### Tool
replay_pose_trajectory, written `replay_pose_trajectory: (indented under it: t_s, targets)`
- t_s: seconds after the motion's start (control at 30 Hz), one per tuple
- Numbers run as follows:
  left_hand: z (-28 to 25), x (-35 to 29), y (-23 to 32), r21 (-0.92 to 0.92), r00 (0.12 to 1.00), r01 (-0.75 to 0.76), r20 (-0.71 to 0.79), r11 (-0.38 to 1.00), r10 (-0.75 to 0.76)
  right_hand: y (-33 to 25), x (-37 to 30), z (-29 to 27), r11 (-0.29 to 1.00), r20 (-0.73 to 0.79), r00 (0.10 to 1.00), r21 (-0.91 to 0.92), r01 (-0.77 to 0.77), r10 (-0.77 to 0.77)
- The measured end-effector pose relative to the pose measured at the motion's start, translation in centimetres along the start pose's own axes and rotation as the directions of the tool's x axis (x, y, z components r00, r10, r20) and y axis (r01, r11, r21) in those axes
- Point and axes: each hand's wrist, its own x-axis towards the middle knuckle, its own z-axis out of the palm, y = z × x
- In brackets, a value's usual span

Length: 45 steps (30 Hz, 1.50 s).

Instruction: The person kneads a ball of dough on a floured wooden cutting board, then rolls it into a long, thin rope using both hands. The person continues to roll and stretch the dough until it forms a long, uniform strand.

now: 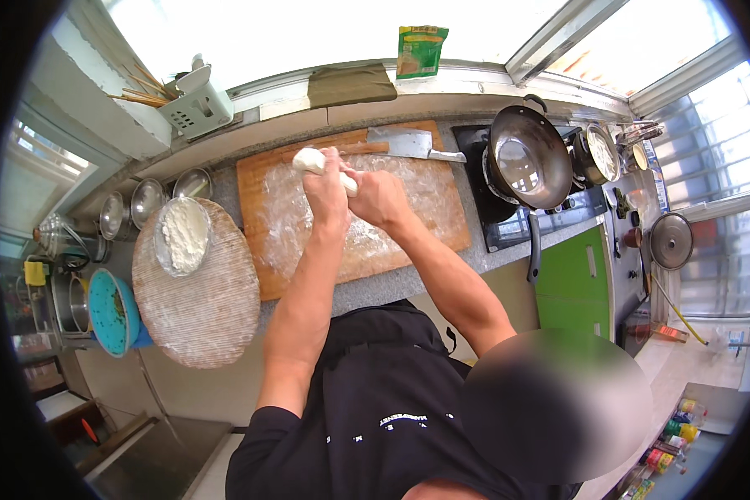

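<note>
Both of my hands grip one piece of white dough above the far part of a floury wooden board. My left hand is wrapped round the dough, whose rounded end bulges out at the upper left. Close against it, my right hand is closed on the dough's other end, mostly hidden by the fingers. Behind the hands lie a cleaver and a wooden rolling pin, partly covered by my fingers.
Left of the board, a bowl of flour stands on a round slatted mat, beside a turquoise basin. Metal bowls line the back left. At right, a wok sits on the stove, its handle jutting toward me.
</note>
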Motion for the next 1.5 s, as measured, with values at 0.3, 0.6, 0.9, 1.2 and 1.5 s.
replay_pose_trajectory:
  t_s: [0.3, 0.6, 0.9, 1.2, 1.5]
  targets:
    - [-1.1, 1.1, 1.1, -0.360, 0.981, 0.136, 0.180, 0.923, -0.074, 1.8, 0.2, 0.3, 0.824, 0.503, 0.863, 0.465, -0.324, 0.055]
    - [-0.6, 0.2, 0.0, -0.043, 0.998, 0.056, -0.035, 0.998, -0.058, -0.6, -0.5, 0.7, 0.992, 0.064, 0.994, -0.095, -0.082, 0.088]
    - [-0.7, 1.2, 1.2, -0.446, 0.991, 0.117, 0.109, 0.887, -0.076, 2.4, -0.2, 1.3, 0.925, 0.270, 0.961, 0.346, -0.159, 0.064]
    - [-0.5, -0.3, -0.3, -0.147, 0.995, 0.064, -0.071, 0.987, -0.075, -0.5, -1.2, 0.2, 0.986, 0.024, 0.999, -0.162, 0.038, -0.034]
    - [-0.6, 0.5, 1.4, -0.430, 0.985, 0.164, 0.127, 0.888, -0.121, 2.6, -1.6, 1.6, 0.847, 0.266, 0.962, 0.495, -0.194, 0.064]
